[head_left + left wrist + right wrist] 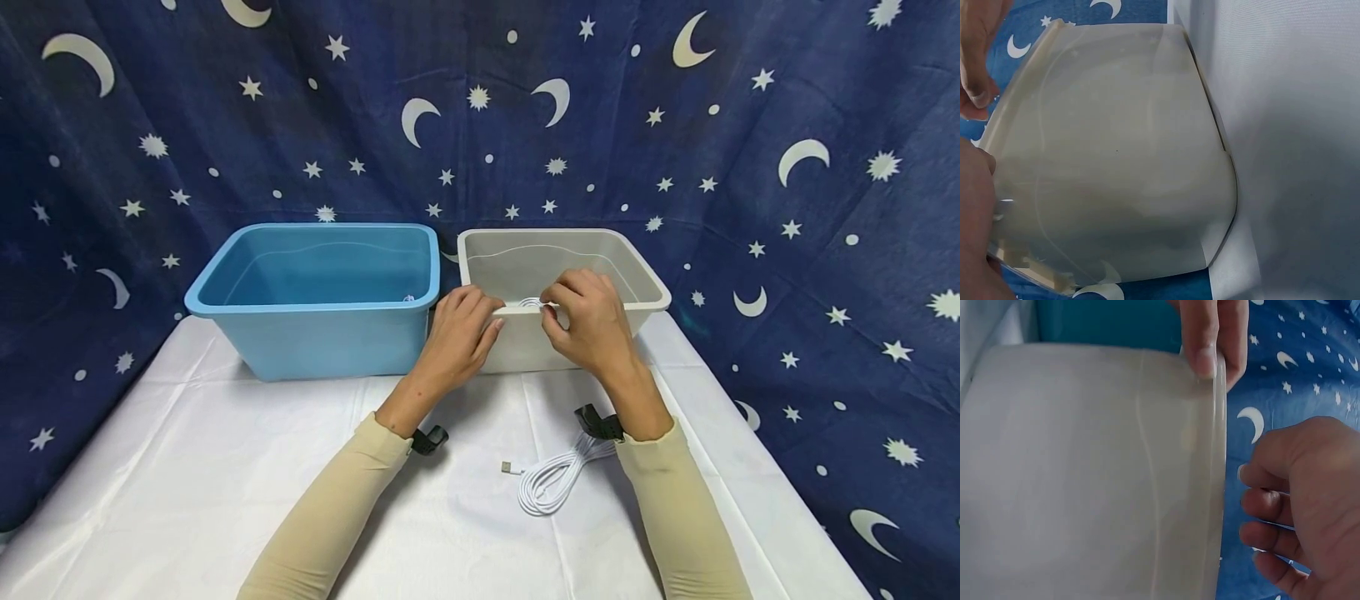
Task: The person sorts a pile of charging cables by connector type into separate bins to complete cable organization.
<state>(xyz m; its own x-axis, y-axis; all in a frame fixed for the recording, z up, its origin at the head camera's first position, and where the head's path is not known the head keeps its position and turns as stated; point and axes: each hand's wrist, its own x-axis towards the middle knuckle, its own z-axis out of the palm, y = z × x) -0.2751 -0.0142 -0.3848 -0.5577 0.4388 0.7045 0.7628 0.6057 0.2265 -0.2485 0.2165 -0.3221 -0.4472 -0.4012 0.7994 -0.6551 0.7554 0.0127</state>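
A light grey plastic bin [517,346] stands on the white cloth, right of centre. My left hand [465,329] grips its near rim at the left corner, with the thumb on the outer wall. Over the middle of that rim is my right hand [592,321]; its fingers are loosely bent, and the right wrist view shows nothing in them. A white coiled cable [529,302] is partly visible inside the grey bin, mostly hidden behind the rim. Below my right wrist, a bundled white USB cable [551,485] lies on the cloth, partly covered by the wrist strap.
A blue bin [337,343] stands left of the grey one, with a small pale item [408,297] just showing inside. A dark blue curtain [480,117] with moons and stars hangs behind and along both sides of the table [195,500].
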